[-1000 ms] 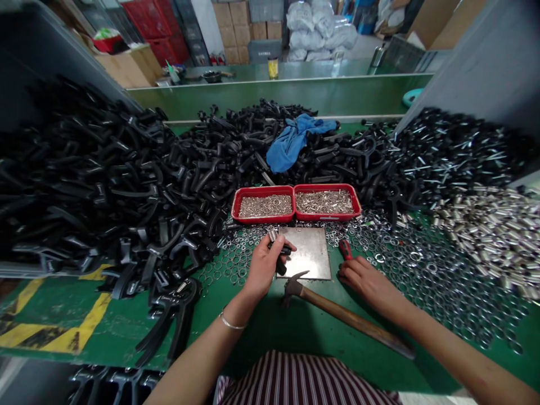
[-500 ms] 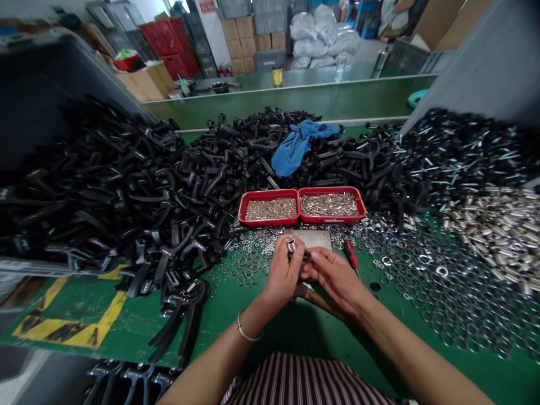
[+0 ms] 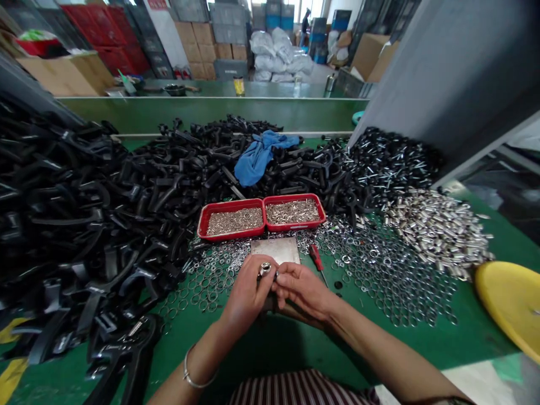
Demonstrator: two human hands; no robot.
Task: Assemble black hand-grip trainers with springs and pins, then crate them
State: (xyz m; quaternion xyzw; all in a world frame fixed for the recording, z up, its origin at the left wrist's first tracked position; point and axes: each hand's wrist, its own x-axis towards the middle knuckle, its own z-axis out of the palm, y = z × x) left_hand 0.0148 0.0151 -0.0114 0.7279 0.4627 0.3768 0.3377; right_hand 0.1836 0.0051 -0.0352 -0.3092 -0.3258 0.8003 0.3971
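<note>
My left hand is closed around a small black part with a shiny metal spring-like end poking up by the thumb. Beside it, the fingers of my right hand pinch the dark end of the same part; most of it is hidden by the fingers. Under my right hand lies a wooden handle, its dark head mostly covered. Just beyond both hands is a flat metal plate. To the right of the plate rests a red-handled screwdriver.
Two red trays of tiny metal pieces stand behind the plate. Black handle-like parts pile up at left and back, with a blue cloth on top. Metal rings, metal sleeves and a yellow round object occupy the right.
The view has swung to the right, so the scene shifts left and the yellow object appears. Both hands stay together on the part; its spring end now shows less of its coils.
</note>
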